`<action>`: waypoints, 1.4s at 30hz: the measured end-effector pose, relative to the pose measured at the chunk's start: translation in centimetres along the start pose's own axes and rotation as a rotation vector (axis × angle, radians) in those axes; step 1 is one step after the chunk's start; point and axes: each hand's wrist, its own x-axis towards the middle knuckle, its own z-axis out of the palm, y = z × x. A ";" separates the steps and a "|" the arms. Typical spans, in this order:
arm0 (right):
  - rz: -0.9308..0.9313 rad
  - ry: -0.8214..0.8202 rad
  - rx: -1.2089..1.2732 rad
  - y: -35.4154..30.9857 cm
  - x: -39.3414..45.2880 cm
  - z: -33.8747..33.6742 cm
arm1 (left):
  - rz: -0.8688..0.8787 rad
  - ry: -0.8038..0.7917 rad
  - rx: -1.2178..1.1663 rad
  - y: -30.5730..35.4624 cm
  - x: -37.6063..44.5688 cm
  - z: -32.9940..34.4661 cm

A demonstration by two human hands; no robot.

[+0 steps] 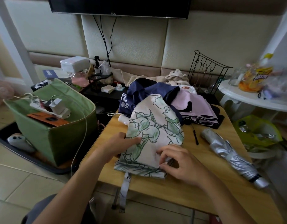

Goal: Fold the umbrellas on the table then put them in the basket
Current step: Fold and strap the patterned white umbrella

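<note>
While a green fabric basket (58,126) stood on the floor at the left, already carrying a power strip (42,106) and an orange box (48,119), a person worked a floral umbrella (154,131) on the wooden worktop (196,183). The left hand (118,146) held the canopy's left edge, thumb laid on top of the cloth and the other fingers hidden beneath it. The right hand (183,162) pinched a pleat near the lower right hem, fingers curled onto the fabric. The umbrella's white handle (123,119) poked out at the far left side, and its closing strap (125,188) hung over the near edge of the worktop. Behind it lay a navy umbrella (147,92) and a pink umbrella (197,109), both loose and unfolded. Further right a silver umbrella (231,157) lay already rolled and strapped, near the worktop's right edge, not yet in the basket.

The canopy looked thin, light and rather slippery, likely to spring out of its pleats unless held flat; the ribs beneath would be stiff. The sound places to grip appeared to be the pleat edges for folding, then the strap for wrapping, and the handle for carrying.
</note>
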 end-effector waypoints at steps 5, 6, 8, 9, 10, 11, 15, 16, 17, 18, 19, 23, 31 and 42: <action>-0.009 0.038 0.064 -0.5 0.0 -0.5 | 0.157 0.073 -0.053 -0.4 0.5 0.7; -0.011 0.050 0.058 -0.5 0.0 -0.5 | 0.174 0.090 -0.075 -0.4 0.8 0.9; -0.017 0.073 0.058 -0.5 0.1 -0.4 | 0.176 0.089 -0.139 -0.5 1.2 1.2; -0.023 0.089 0.065 -0.5 0.1 -0.3 | 0.161 0.083 -0.185 -0.5 1.3 1.3; -0.031 0.107 0.075 -0.5 0.1 -0.3 | 0.130 0.078 -0.237 -0.5 1.3 1.2; -0.038 0.125 0.086 -0.5 0.1 -0.4 | 0.102 0.073 -0.284 -0.3 1.2 1.2; -0.039 0.205 0.161 -0.7 -0.1 -1.1 | 0.023 0.061 -0.280 0.1 0.7 0.5; -0.035 0.217 0.170 -0.8 -0.2 -1.3 | -0.016 0.037 -0.279 0.1 0.5 0.4; -0.035 0.222 0.173 -0.9 -0.2 -1.4 | -0.056 0.004 -0.305 0.3 0.2 0.3; -0.040 0.223 0.173 -1.0 -0.3 -1.5 | -0.081 -0.038 -0.344 0.5 -0.1 0.2; -0.047 0.223 0.171 -1.1 -0.3 -1.5 | -0.088 -0.068 -0.378 0.7 -0.4 0.1; -0.056 0.168 0.197 -1.1 -0.2 -1.6 | 0.002 -0.029 -0.404 0.3 0.4 0.0; -0.053 0.069 0.152 -0.6 0.0 -1.3 | -0.096 -0.173 -0.618 0.8 1.5 -0.4; -0.013 -0.032 0.118 0.5 0.2 -0.9 | 0.031 -0.117 -0.732 0.8 2.6 0.4</action>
